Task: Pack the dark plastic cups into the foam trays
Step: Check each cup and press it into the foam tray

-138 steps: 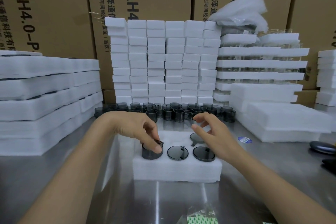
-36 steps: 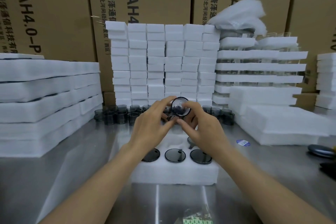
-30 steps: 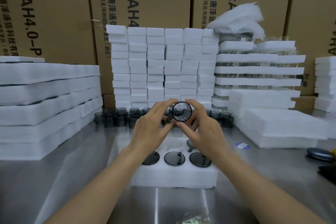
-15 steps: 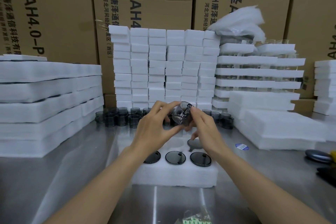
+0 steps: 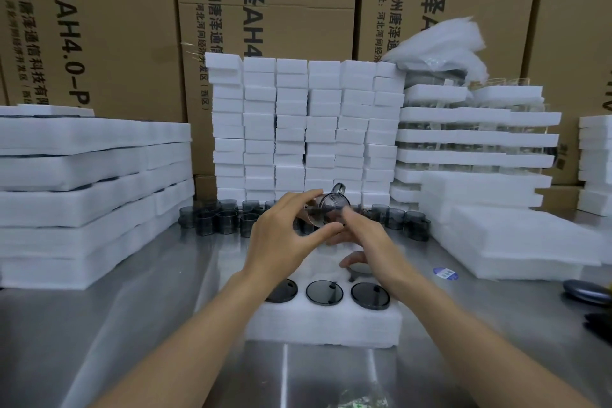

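**Cup** (image 5: 326,212): dark, see-through, tilted, raised above the tray (image 5: 324,325).

**Tray:** three seated cups (image 5: 324,291) fill the front row. The back pockets are partly hidden by the hands.

**Loose cups** (image 5: 225,219): lined up behind the tray.

**Handling, by judgement:** turn the cup the same way up as the seated cups. Line its handle up with the pocket's notch, lower it straight and press it flush.

**Left hand** (image 5: 284,235): thumb and fingers curled round the cup's wall, wrist raised.

**Right hand** (image 5: 362,238): blurred. The forefinger touches the cup; whether the hand grips it cannot be told.
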